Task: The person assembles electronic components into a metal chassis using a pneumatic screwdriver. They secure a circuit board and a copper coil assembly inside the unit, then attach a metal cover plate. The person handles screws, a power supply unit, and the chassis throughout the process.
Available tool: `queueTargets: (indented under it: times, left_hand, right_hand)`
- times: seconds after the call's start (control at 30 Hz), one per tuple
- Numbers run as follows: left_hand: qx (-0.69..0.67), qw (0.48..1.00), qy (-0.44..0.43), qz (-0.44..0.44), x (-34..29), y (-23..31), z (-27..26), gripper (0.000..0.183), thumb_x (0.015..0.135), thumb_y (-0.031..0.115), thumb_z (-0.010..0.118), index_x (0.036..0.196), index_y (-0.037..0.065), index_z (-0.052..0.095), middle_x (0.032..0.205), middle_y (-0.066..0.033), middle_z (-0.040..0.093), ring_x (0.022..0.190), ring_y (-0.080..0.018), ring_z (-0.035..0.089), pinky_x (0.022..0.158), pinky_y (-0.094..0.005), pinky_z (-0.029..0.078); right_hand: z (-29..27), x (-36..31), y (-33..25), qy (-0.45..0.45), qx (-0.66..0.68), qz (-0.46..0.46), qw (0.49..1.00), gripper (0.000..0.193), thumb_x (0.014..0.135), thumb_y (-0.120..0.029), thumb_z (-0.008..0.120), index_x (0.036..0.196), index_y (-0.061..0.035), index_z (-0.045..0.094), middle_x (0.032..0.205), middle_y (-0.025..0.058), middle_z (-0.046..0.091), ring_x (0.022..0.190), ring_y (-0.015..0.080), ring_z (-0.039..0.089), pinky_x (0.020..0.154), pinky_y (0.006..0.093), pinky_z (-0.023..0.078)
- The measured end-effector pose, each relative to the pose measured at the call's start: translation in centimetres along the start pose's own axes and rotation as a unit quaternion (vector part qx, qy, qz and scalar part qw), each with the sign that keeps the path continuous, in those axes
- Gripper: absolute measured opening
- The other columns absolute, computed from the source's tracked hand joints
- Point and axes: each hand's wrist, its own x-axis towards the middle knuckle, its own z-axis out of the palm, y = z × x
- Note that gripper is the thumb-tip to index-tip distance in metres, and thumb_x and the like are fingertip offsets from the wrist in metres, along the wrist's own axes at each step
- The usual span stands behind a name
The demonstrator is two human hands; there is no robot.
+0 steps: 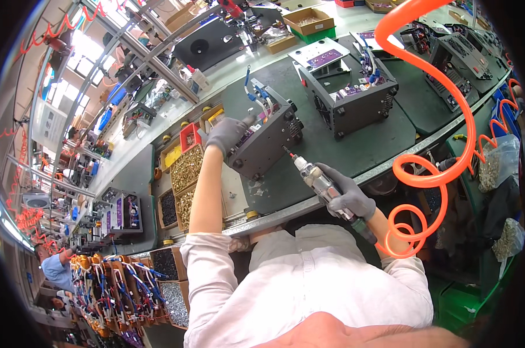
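Note:
My left hand [229,134], in a grey glove, grips the near-left end of a dark grey metal chassis [266,146]. The chassis is tilted, showing a flat panel with black feet; blue and white cables [262,95] rise from its inside. My right hand [350,196], also gloved, is closed around a silver air screwdriver [319,184]. Its bit points up and left at the chassis panel; whether the tip touches cannot be made out. An orange coiled air hose [416,232] loops beside the right forearm.
Left of the chassis are bins of brass-coloured screws [187,168], black screws [168,209] and a red tray [190,137]. Another open chassis [355,107] stands to the right on the green mat [315,162]. A metal rail [370,174] edges the bench. Bundled wire harnesses [120,290] hang lower left.

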Motion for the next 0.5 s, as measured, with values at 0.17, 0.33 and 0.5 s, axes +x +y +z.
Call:
queueTargets:
  times: [0.17, 0.33, 0.5]
  left_hand:
    - [-0.072, 0.983, -0.164, -0.029, 1.3, 3.0, -0.3, 0.092, 0.082, 0.082, 0.029, 0.095, 0.001, 0.072, 0.087, -0.0196, 0.069, 0.089, -0.0339, 0.066, 0.082, -0.0391, 0.047]
    - [-0.068, 0.986, -0.15, -0.018, 1.1, 3.1, 0.1, 0.093, 0.082, 0.083, 0.029, 0.091, 0.001, 0.073, 0.084, -0.0198, 0.068, 0.087, -0.0331, 0.066, 0.081, -0.0392, 0.047]
    - [-0.131, 0.976, -0.156, -0.069, 0.0, 4.0, -0.6, 0.089, 0.083, 0.081, 0.033, 0.088, 0.001, 0.073, 0.081, -0.018, 0.068, 0.082, -0.0297, 0.066, 0.08, -0.0379, 0.046]
  right_hand:
    - [-0.9, 0.9, 1.0, 0.001, -0.005, -0.009, 1.0, 0.111, 0.055, -0.019, 0.077, 0.149, -0.003, 0.021, 0.112, 0.0117, 0.052, 0.072, 0.0137, 0.056, 0.055, 0.0251, 0.049]
    - [-0.9, 1.7, 1.1, 0.01, -0.032, 0.002, 0.999, 0.112, 0.054, -0.025, 0.079, 0.149, -0.0019, 0.023, 0.122, 0.0106, 0.051, 0.093, 0.015, 0.055, 0.078, 0.0267, 0.049]
    - [-0.9, 2.4, 1.3, 0.018, -0.056, 0.01, 0.998, 0.113, 0.054, -0.029, 0.079, 0.149, -0.0007, 0.024, 0.125, 0.0112, 0.05, 0.1, 0.016, 0.054, 0.085, 0.0279, 0.047]
